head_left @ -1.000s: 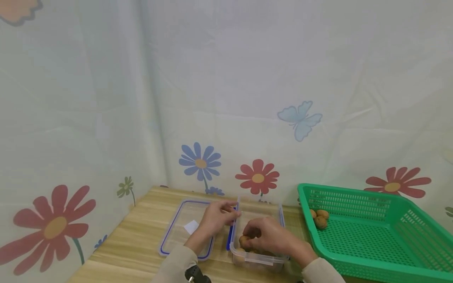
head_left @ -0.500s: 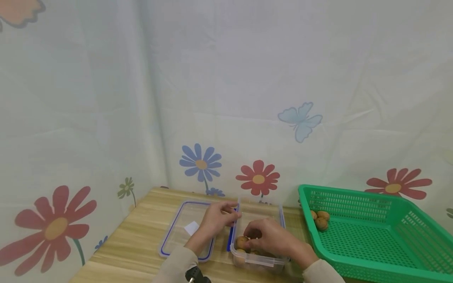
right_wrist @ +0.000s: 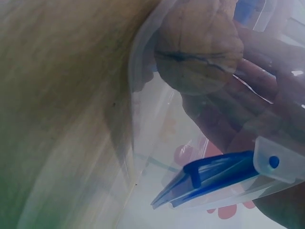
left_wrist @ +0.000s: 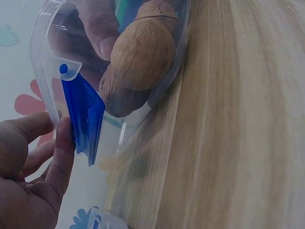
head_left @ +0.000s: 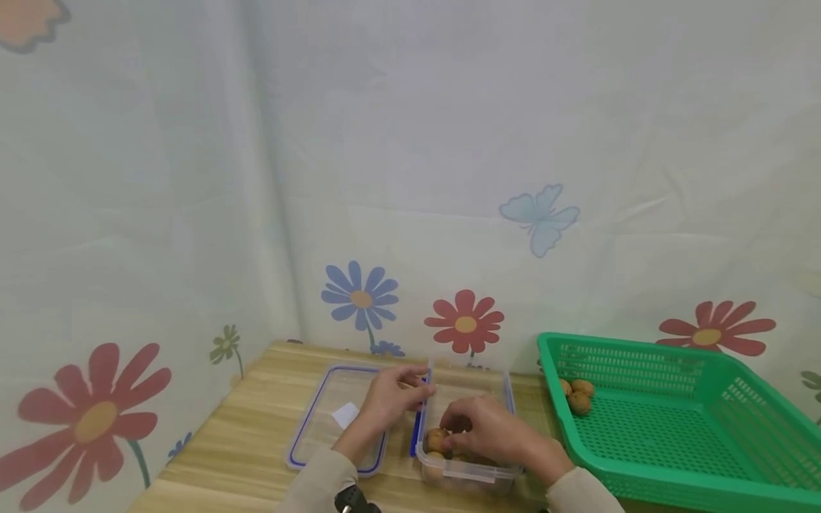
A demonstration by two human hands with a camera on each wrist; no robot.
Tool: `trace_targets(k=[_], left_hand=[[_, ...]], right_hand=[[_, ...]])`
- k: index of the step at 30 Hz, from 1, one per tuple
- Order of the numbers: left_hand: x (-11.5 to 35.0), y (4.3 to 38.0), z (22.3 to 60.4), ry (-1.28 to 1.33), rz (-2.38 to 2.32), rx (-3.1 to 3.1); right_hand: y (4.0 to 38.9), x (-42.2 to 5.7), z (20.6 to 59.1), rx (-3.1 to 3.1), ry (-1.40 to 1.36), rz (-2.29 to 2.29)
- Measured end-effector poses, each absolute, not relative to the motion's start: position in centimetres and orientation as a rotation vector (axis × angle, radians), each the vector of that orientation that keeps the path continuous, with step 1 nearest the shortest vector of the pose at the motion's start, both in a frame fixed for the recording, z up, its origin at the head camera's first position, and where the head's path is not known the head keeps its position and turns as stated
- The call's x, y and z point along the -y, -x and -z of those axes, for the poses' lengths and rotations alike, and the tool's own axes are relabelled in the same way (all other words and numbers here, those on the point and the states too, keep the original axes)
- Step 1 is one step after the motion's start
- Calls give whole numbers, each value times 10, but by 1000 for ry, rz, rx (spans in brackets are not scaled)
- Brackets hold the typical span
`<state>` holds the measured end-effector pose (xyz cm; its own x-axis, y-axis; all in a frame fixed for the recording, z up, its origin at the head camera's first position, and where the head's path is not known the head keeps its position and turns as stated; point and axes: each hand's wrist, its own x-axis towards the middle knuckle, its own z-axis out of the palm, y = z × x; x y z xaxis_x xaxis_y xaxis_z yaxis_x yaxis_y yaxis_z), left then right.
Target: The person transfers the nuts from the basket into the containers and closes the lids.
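The clear plastic food container (head_left: 471, 472) with blue side latches stands uncovered on the table. My left hand (head_left: 393, 396) pinches its left rim between thumb and fingers, just beside a blue latch (left_wrist: 85, 112). My right hand (head_left: 492, 429) reaches down inside the container, its curled fingers and thumb at a walnut (head_left: 436, 439) in the near left corner. Through the wall, the left wrist view shows several walnuts (left_wrist: 145, 53) piled together, a fingertip against one. Another walnut (right_wrist: 200, 57) shows through the wall in the right wrist view, with fingers behind it.
The container's lid (head_left: 304, 420), with a blue seal and a white paper piece (head_left: 346, 414), lies flat to the left. A large green basket (head_left: 667, 427) stands at the right, with 3 walnuts (head_left: 580, 404) in its far left corner. A flowered curtain (head_left: 410, 178) hangs behind the table.
The walnut at the right hand has sunk slightly into the container's near left corner, and the fingers have shifted a little off its top. The left hand stays at the rim.
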<state>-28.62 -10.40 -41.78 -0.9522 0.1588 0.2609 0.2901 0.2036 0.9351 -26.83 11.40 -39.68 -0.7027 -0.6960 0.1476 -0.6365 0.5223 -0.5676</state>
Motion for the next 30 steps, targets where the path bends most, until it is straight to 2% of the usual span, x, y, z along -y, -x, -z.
trace_targets(k=[30], left_hand=[[106,291,421,410,1861,2390]], right_hand=[[262,-119,377,-2724,1146,885]])
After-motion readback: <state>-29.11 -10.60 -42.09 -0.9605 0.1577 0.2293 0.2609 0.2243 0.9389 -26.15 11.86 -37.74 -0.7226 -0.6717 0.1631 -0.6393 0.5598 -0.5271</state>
